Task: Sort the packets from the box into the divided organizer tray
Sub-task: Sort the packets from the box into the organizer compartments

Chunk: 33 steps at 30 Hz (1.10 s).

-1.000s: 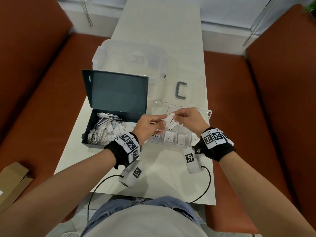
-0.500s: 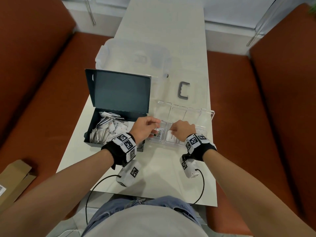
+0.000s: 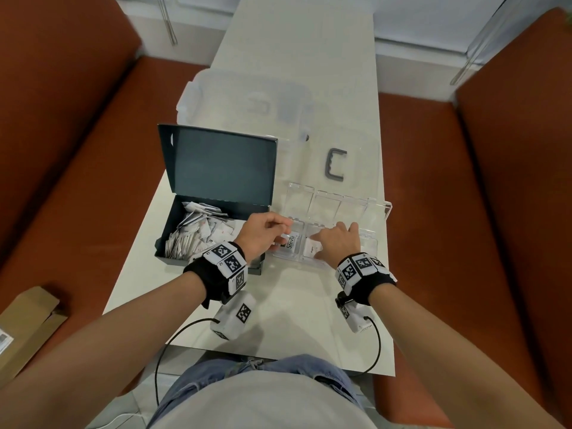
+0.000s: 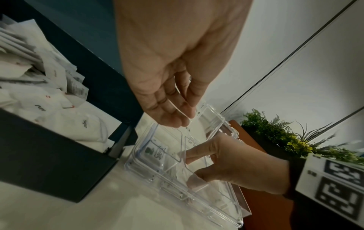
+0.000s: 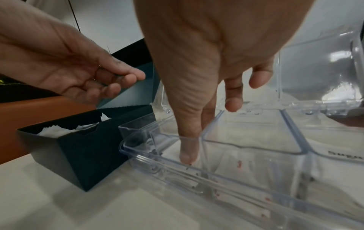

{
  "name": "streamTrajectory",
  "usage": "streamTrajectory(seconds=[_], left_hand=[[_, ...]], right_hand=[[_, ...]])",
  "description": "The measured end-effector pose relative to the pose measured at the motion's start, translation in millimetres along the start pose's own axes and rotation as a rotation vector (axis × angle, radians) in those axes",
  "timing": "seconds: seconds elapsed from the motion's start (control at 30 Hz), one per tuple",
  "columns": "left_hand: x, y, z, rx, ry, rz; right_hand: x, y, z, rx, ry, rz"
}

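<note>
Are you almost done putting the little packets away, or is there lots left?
Just getting started. A Stevia packet and a few others already lie in the clear organizer tray. Right now the right hand reaches into the middle compartment, fingers on a packet there, while the left hand hovers empty over the tray. The dark box is still heaped with packets, so most remains.

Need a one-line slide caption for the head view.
Right hand reaches into the clear tray over a packet; left hand hovers empty by the Stevia packet and box.
</note>
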<state>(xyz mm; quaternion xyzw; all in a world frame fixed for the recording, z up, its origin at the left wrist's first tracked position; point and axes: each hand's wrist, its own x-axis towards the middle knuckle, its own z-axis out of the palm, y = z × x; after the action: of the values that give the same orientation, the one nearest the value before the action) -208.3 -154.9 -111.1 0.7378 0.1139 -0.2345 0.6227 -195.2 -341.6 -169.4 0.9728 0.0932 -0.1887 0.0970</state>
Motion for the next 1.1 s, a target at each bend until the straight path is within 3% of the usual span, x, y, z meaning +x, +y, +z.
streamTrajectory(seconds=[0.57, 0.77, 0.97, 1.1], left_hand=[[-5.7, -1.9, -22.5, 0.009, 0.007, 0.018], [-3.6, -1.3, -53.3, 0.024, 0.018, -0.008], [8.1, 2.2, -112.5, 0.258, 0.003, -0.006], [20.2, -9.5, -142.8, 0.601, 0.011, 0.030]], right_hand=[[-5.7, -0.5, -21.7, 0.047, -0.022, -0.009], [-15.5, 3.2, -67.2, 0.235, 0.133, -0.034], [-1.2, -30.8, -109.2, 0.596, 0.158, -0.178], [19.8, -78.0, -109.7, 0.652, -0.018, -0.307]])
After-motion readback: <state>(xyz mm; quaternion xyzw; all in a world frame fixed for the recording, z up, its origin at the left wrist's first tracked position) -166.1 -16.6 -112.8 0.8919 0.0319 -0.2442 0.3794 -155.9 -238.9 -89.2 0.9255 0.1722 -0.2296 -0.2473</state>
